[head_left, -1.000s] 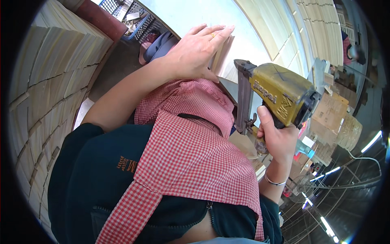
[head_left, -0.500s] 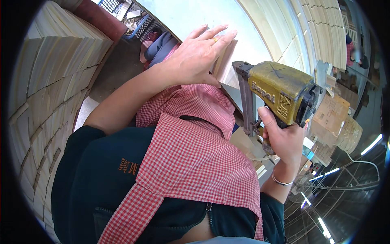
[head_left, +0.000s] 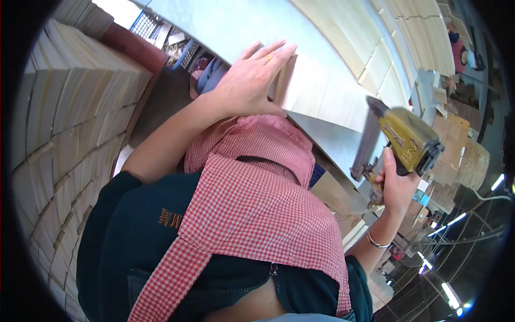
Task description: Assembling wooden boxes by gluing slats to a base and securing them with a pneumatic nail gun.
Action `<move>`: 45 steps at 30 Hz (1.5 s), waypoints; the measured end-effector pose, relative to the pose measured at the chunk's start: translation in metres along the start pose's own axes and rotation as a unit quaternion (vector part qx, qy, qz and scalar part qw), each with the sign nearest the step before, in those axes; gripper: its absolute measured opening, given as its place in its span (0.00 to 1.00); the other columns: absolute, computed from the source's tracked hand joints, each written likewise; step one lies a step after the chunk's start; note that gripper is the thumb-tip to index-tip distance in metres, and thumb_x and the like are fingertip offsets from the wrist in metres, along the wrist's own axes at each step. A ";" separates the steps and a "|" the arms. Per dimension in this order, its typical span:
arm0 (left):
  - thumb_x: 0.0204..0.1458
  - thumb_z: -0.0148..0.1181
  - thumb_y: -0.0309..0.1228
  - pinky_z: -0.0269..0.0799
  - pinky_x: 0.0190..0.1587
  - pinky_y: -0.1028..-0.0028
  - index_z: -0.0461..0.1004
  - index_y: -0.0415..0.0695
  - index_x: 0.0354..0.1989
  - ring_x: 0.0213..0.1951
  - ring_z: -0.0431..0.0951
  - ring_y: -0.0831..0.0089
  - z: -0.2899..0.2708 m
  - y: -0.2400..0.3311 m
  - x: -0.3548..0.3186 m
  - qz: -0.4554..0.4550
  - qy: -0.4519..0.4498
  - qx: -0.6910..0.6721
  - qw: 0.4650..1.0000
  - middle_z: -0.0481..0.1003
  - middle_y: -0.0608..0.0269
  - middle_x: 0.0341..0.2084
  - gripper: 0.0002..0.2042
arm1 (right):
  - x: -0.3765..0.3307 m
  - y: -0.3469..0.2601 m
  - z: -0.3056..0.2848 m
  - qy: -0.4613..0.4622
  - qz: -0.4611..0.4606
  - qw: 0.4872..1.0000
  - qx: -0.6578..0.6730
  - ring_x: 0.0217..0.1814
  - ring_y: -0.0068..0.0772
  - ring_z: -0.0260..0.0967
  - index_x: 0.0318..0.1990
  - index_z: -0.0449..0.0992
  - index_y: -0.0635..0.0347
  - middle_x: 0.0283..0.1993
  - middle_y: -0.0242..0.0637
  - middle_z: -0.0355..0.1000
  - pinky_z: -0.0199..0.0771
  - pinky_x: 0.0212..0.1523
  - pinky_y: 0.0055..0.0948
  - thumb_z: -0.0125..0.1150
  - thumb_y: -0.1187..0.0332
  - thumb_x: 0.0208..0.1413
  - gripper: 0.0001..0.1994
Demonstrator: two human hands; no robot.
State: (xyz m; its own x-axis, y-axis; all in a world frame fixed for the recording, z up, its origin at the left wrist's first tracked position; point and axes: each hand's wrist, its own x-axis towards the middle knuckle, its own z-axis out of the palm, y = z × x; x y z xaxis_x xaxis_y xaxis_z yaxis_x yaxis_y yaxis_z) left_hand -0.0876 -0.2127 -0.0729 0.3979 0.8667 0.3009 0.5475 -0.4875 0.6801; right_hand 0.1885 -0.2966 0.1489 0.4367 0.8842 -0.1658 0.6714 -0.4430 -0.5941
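Observation:
My right hand [head_left: 399, 185] is closed round the grip of a yellow nail gun [head_left: 409, 137] with a dark nose and magazine. The gun is held in the air to the right of a pale wooden piece [head_left: 322, 94], apart from it and slightly blurred. That piece lies on a light worktable [head_left: 214, 16], with a darker brown end towards my left hand. Against this end rests my left hand [head_left: 248, 80], fingers stretched out and thumb spread apart. Its palm side is hidden.
Stacked wooden boards [head_left: 70, 107] rise along the left side. More pale boards [head_left: 370, 48] lie across the table's far side. A blue basket [head_left: 188, 53] of small items stands beyond my left arm. Cardboard boxes [head_left: 448, 134] and a person [head_left: 457, 51] are at the right.
My right hand has carried the nail gun right and slightly down, uncovering more of the wooden piece. My left hand has shifted slightly left and stays at the piece's brown end.

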 end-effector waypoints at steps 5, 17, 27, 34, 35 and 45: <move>0.36 0.82 0.40 0.68 0.66 0.53 0.48 0.37 0.75 0.61 0.70 0.49 -0.048 0.025 -0.009 -0.157 -0.049 -0.260 0.951 0.69 0.40 0.60 0.58 | 0.009 0.130 -0.054 0.085 0.011 0.992 -0.098 0.36 0.38 0.79 0.59 0.70 0.69 0.45 0.52 0.79 0.81 0.37 0.33 0.67 0.71 0.58 0.23; 0.70 0.51 0.45 0.79 0.47 0.71 0.67 0.33 0.62 0.41 0.79 0.67 -0.097 0.015 0.006 -0.446 -0.023 -0.415 0.792 0.75 0.49 0.45 0.25 | 0.044 0.403 -0.064 0.201 0.096 0.905 -0.361 0.41 0.57 0.74 0.61 0.71 0.68 0.42 0.52 0.75 0.76 0.49 0.46 0.65 0.67 0.56 0.26; 0.69 0.54 0.41 0.80 0.42 0.74 0.72 0.34 0.54 0.32 0.79 0.76 -0.070 0.002 0.010 -0.372 0.042 -0.330 0.866 0.73 0.58 0.36 0.20 | 0.088 0.195 0.001 0.082 -0.169 0.982 0.002 0.41 0.30 0.71 0.55 0.78 0.65 0.50 0.38 0.72 0.73 0.41 0.25 0.56 0.69 0.67 0.13; 0.67 0.58 0.38 0.78 0.49 0.74 0.74 0.32 0.56 0.37 0.78 0.74 -0.060 0.010 0.023 -0.369 0.126 -0.425 0.817 0.75 0.58 0.36 0.20 | 0.128 0.122 0.087 -0.100 -0.190 0.949 0.231 0.31 0.24 0.68 0.46 0.80 0.68 0.41 0.33 0.73 0.73 0.35 0.22 0.57 0.71 0.67 0.09; 0.67 0.59 0.38 0.78 0.50 0.74 0.74 0.31 0.56 0.38 0.78 0.74 -0.063 0.010 0.028 -0.371 0.151 -0.415 0.817 0.75 0.57 0.37 0.20 | 0.121 0.115 0.092 -0.119 -0.199 0.953 0.193 0.31 0.23 0.68 0.44 0.80 0.68 0.39 0.32 0.72 0.73 0.33 0.22 0.58 0.72 0.66 0.08; 0.65 0.60 0.35 0.78 0.54 0.70 0.76 0.30 0.55 0.43 0.78 0.67 -0.077 -0.042 0.040 -0.354 0.192 -0.410 0.818 0.77 0.51 0.40 0.19 | 0.102 0.089 0.108 -0.215 -0.161 0.921 0.284 0.26 0.20 0.66 0.39 0.79 0.67 0.33 0.31 0.72 0.69 0.27 0.18 0.61 0.74 0.63 0.05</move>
State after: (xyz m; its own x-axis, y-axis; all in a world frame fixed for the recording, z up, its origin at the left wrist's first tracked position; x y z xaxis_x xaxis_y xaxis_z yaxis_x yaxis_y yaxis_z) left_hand -0.1508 -0.1493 -0.0375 -0.1523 0.9471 -0.2826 -0.2012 0.2503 0.9470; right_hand 0.2278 -0.2298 -0.0060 -0.0889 0.9871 -0.1330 0.2506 -0.1071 -0.9622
